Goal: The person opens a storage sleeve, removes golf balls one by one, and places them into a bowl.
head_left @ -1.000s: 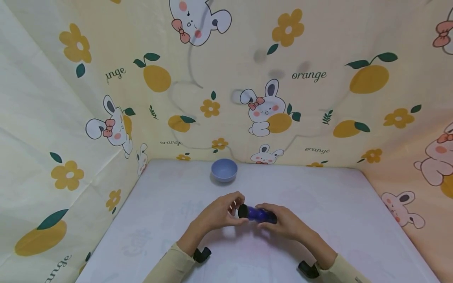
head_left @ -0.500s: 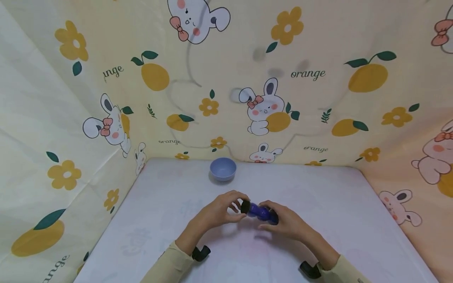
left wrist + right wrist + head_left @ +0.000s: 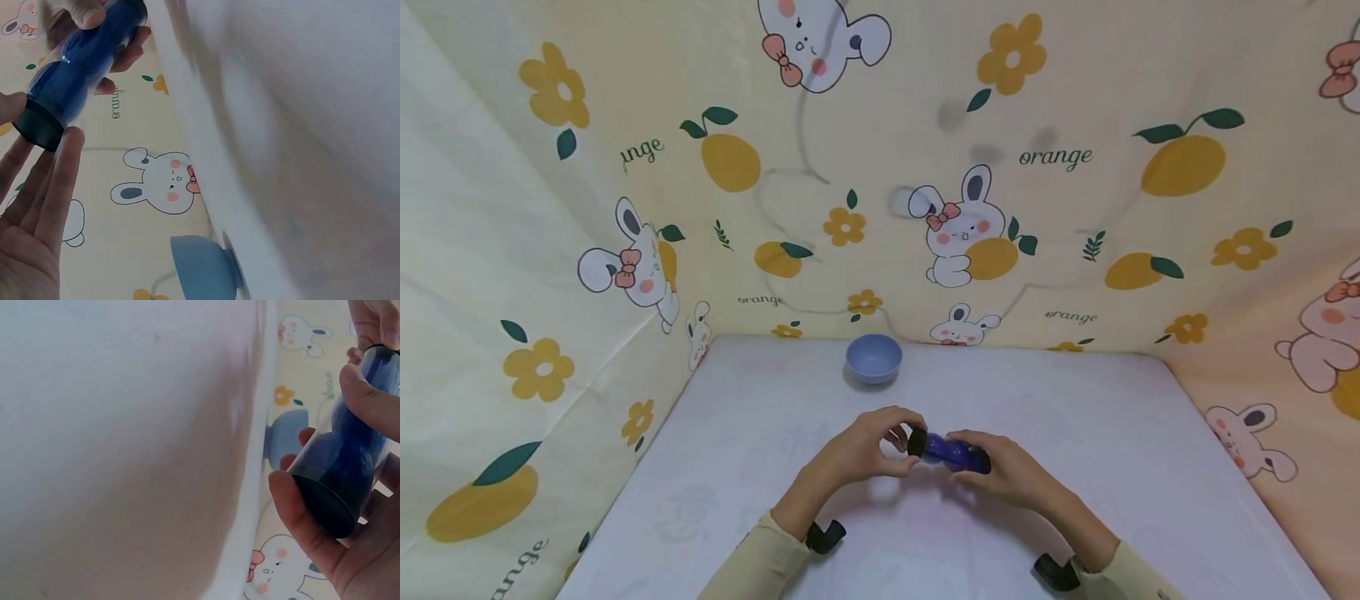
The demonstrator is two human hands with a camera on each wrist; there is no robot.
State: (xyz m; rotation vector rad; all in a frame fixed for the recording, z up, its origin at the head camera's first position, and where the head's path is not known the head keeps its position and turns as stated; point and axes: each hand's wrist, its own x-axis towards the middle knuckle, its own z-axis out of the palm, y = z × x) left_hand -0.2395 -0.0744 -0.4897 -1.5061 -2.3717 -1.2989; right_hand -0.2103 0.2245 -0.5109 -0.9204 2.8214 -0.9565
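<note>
Between the hands, a little above the table, is a clear tube (image 3: 951, 452) with black end caps and rounded blue shapes that narrow between them, like an hourglass. My left hand (image 3: 868, 446) pinches its left black cap (image 3: 39, 123) between thumb and fingertips; the remaining fingers are spread below. Thumb and fingers of my right hand (image 3: 1003, 471) wrap the other end, partly covering the right cap (image 3: 325, 503). In the head view the tube lies roughly level, its right end slightly lower. What the blue contents are cannot be told.
A light blue bowl (image 3: 874, 360) stands near the back edge of the white-covered table (image 3: 760, 383). Behind it hangs a cloth wall (image 3: 880, 150) printed with rabbits and oranges, with more cloth at both sides. Black wrist devices (image 3: 827, 537) sit below the sleeves.
The left hand has closed its thumb and fingertips onto the tube's left cap, where a gap showed a second ago. The tube has shifted slightly; the bowl stays put.
</note>
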